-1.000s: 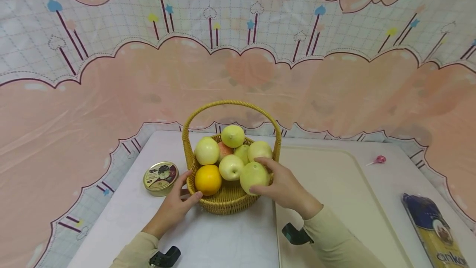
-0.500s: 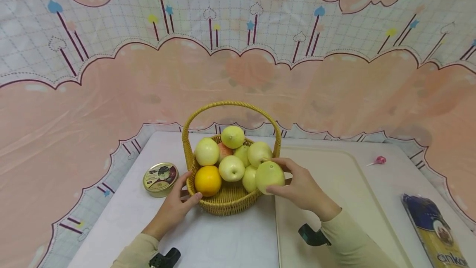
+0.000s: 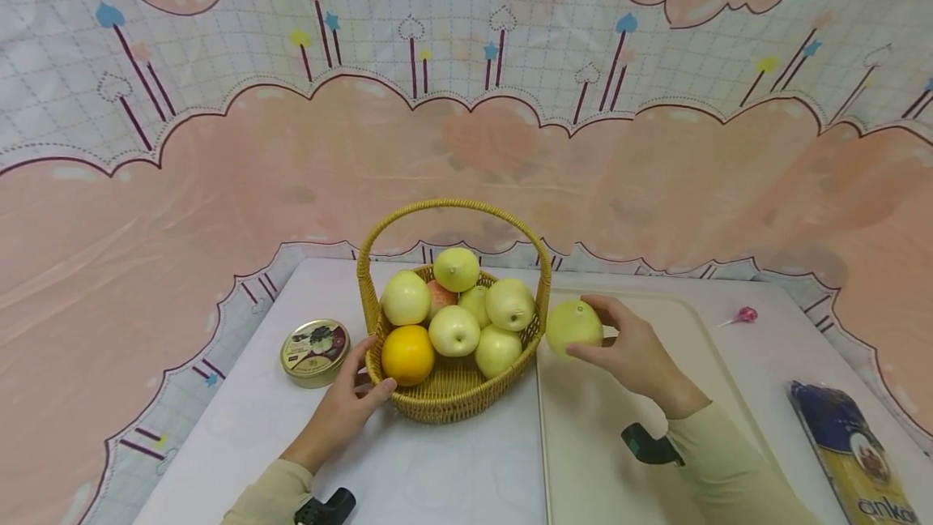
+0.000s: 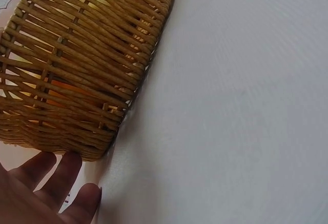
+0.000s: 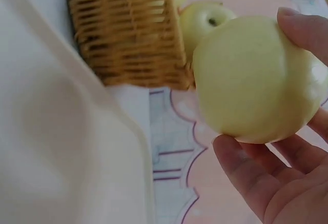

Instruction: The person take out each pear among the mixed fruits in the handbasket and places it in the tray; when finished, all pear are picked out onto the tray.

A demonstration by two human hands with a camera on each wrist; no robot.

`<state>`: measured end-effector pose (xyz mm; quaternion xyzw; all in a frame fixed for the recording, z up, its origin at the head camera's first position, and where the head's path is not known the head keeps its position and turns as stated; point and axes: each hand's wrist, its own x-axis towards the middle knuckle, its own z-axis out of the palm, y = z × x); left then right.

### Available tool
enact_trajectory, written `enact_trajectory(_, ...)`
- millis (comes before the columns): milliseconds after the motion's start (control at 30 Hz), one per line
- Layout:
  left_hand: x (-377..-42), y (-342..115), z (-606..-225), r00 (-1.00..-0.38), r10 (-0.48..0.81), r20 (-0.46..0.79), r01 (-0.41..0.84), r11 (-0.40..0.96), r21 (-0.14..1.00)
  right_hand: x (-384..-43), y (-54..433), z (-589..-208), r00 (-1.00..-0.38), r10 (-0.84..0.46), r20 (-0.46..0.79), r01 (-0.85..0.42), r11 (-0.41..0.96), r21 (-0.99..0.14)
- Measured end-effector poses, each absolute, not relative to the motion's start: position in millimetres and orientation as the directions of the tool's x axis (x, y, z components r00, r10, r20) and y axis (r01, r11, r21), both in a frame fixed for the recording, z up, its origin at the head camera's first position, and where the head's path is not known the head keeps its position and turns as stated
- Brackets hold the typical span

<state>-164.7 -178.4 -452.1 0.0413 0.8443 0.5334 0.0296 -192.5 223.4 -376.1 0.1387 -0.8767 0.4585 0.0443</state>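
Note:
My right hand (image 3: 641,359) holds a pale green apple (image 3: 571,329) between thumb and fingers, above the cream tray (image 3: 627,428) and just right of the wicker basket (image 3: 446,407). In the right wrist view the apple (image 5: 251,80) looks smooth and whole. My left hand (image 3: 341,405) grips the basket at its left front side, thumb at the rim. Fingertips (image 4: 66,167) touch the woven wall in the left wrist view. Several pale green fruits (image 3: 454,330), an orange (image 3: 408,355) and a partly hidden reddish fruit (image 3: 440,296) sit in the basket.
A round tin (image 3: 315,351) stands left of the basket, close to my left hand. A pink lollipop (image 3: 743,314) and a blue and yellow packet (image 3: 853,452) lie right of the tray. The basket's tall handle (image 3: 453,203) arches over the fruit.
My right hand has lifted the apple from the basket's right front and carried it right, over the tray. A green fruit beneath it is uncovered. My left hand stays at the basket.

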Motion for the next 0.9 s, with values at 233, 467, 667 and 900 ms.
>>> enact_trajectory(233,-163.9,-178.1,-451.9,-0.995,0.101,-0.008,0.036,0.426,0.904,-207.0,234.6,-386.9,-0.972,-0.154,0.176,-0.234,0.616,-0.752)
enact_trajectory(467,-163.2,-178.2,-452.0,-0.995,0.098,-0.011,0.032,0.424,0.905,-225.5,237.7,-396.0,-0.983,-0.115,0.145,-0.184,0.656,-0.732)
enact_trajectory(667,-163.3,-177.9,-452.0,-0.995,0.092,-0.026,0.016,0.433,0.901,-240.2,236.9,-404.9,-0.986,-0.087,0.141,-0.164,0.648,-0.743)
enact_trajectory(900,-164.3,-178.8,-453.9,-0.995,0.095,-0.022,0.020,0.421,0.907,-258.2,236.5,-415.6,-0.991,-0.062,0.117,-0.130,0.620,-0.774)
